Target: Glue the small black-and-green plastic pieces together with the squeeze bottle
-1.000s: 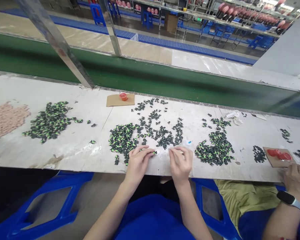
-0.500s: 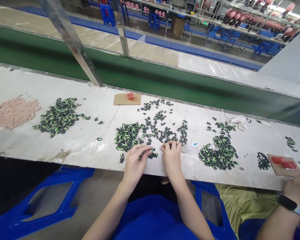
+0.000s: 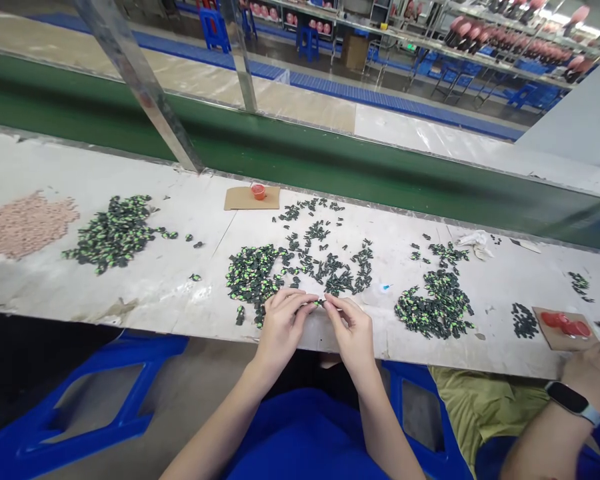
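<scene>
- 2 hands meet at the near edge of the white worktable (image 3: 80,293): the left hand (image 3: 283,327) and the right hand (image 3: 353,333) pinch 1 small green-and-black piece (image 3: 320,303) between their fingertips, held just above the tabletop — probably so both sides can be worked or looked over at once.
- Each hand is closed in a fingertip pinch on that piece; whether it is 1 part or 2 being joined is too small to tell.
- At 11 o'clock from the hands lies a dense pile of green-and-black pieces (image 3: 250,273), close enough to draw from without stretching.
- At 12 to 1 o'clock darker pieces (image 3: 330,267) lie scattered thin, seemingly spread so single ones can be picked.
- At 2 o'clock sits a second heap (image 3: 437,307); at 10 o'clock a third heap (image 3: 115,230), and beyond it a pink heap (image 3: 25,223).
- A small orange cup (image 3: 258,191) rests on a cardboard square (image 3: 243,199) at 12 o'clock, set back from the working edge.
- At 4 o'clock a co-worker's hand (image 3: 593,373) with a wrist band (image 3: 573,402) rests near red caps (image 3: 563,323) on cardboard.
- No readable writing or brand shows anywhere.
</scene>
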A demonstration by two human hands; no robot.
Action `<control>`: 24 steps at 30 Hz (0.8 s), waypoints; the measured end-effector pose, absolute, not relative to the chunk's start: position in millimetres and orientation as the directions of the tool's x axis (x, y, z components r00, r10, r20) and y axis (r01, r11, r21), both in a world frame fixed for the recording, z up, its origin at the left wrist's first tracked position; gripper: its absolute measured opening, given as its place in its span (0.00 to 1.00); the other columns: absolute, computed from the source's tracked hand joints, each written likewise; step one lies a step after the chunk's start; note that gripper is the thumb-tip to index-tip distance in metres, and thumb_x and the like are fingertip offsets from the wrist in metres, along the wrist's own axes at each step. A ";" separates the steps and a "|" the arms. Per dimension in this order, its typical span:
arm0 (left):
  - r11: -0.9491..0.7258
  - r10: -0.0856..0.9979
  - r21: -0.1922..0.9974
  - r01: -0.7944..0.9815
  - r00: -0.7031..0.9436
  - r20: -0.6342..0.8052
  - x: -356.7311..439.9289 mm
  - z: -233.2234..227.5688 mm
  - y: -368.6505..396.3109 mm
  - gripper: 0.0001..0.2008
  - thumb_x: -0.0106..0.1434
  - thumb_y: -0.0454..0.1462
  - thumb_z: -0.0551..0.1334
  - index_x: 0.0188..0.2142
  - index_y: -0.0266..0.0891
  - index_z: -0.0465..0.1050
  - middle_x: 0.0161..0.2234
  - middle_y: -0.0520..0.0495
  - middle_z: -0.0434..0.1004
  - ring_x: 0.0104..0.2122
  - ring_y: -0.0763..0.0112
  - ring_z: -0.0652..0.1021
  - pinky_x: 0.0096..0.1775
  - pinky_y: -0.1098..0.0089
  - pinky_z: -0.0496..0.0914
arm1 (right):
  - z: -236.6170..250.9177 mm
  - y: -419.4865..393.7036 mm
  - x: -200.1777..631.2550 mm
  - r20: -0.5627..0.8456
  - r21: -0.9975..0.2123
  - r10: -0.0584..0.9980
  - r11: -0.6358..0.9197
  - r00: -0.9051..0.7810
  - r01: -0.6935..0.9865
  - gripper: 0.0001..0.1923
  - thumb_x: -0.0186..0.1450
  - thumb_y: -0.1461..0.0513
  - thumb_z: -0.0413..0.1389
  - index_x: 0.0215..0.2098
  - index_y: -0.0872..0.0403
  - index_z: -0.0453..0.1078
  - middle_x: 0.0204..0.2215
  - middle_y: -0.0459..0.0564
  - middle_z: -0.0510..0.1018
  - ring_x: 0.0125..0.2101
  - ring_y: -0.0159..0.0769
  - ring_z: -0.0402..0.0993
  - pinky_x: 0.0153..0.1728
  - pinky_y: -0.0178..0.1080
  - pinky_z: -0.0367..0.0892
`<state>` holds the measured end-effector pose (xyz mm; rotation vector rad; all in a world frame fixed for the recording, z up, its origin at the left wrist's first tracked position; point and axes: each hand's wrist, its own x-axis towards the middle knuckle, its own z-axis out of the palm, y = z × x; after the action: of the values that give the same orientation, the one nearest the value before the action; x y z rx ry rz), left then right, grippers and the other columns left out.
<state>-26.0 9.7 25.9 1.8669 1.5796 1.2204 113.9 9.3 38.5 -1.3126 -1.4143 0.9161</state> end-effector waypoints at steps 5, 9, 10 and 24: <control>-0.312 0.919 0.724 0.615 0.002 0.394 -25.7 23.5 8.9 0.08 0.65 0.34 0.57 0.36 0.42 0.76 0.35 0.48 0.80 0.40 0.64 0.76 0.44 0.61 0.65 | 37.4 9.5 116.0 0.124 -0.967 0.991 0.112 0.040 0.229 0.08 0.61 0.61 0.57 0.36 0.51 0.78 0.32 0.50 0.81 0.33 0.37 0.78 0.34 0.38 0.75; -0.329 0.924 0.729 0.600 0.048 0.378 -26.7 23.5 8.4 0.09 0.65 0.33 0.55 0.37 0.42 0.75 0.34 0.48 0.80 0.39 0.65 0.75 0.43 0.63 0.65 | 36.5 8.7 118.4 0.024 -0.992 1.000 0.023 0.004 0.126 0.08 0.60 0.60 0.58 0.34 0.51 0.79 0.34 0.50 0.82 0.35 0.38 0.79 0.34 0.38 0.75; -0.335 0.926 0.735 0.590 0.062 0.372 -26.9 24.3 8.2 0.09 0.65 0.32 0.55 0.37 0.42 0.75 0.34 0.49 0.80 0.38 0.65 0.75 0.43 0.63 0.65 | 36.2 8.4 119.2 0.005 -0.995 1.000 0.005 -0.005 0.101 0.07 0.59 0.59 0.59 0.33 0.51 0.79 0.34 0.50 0.82 0.34 0.38 0.79 0.34 0.38 0.75; -0.454 0.881 0.605 0.654 0.228 0.414 -13.1 54.0 -2.5 0.12 0.66 0.29 0.51 0.34 0.43 0.71 0.28 0.52 0.78 0.34 0.69 0.74 0.47 0.62 0.55 | 35.6 -6.4 128.8 0.102 -0.990 0.988 0.112 0.116 -0.082 0.14 0.55 0.61 0.63 0.40 0.53 0.74 0.22 0.45 0.77 0.26 0.32 0.76 0.34 0.37 0.75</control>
<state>-13.1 -2.5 54.0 2.2027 1.4318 1.0596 128.8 -6.4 35.6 -1.1176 -1.1125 1.0901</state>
